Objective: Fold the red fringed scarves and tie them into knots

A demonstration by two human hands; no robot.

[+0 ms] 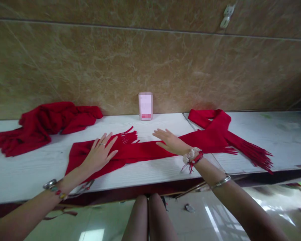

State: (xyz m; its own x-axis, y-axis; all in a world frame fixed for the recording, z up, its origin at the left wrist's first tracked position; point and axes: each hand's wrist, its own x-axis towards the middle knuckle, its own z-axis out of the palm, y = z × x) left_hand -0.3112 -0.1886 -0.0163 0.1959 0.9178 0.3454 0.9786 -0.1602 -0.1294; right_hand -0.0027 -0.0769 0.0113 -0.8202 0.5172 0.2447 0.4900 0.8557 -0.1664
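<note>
A red fringed scarf stretches across the white tabletop, folded over at its left end, with fringe showing near the middle. My left hand is over the folded left part, palm down, fingers spread. My right hand is at the scarf's upper edge right of the middle, fingers stretched out flat; whether it touches the cloth I cannot tell. Toward the right, red cloth with a loop and long fringe crosses the scarf's end; whether it is one piece with it is unclear. Neither hand grips anything.
A crumpled red cloth lies at the back left. A phone with a blurred screen leans upright against the brown tiled wall. A white cat-shaped hook is on the wall. The white table ends just above my knees.
</note>
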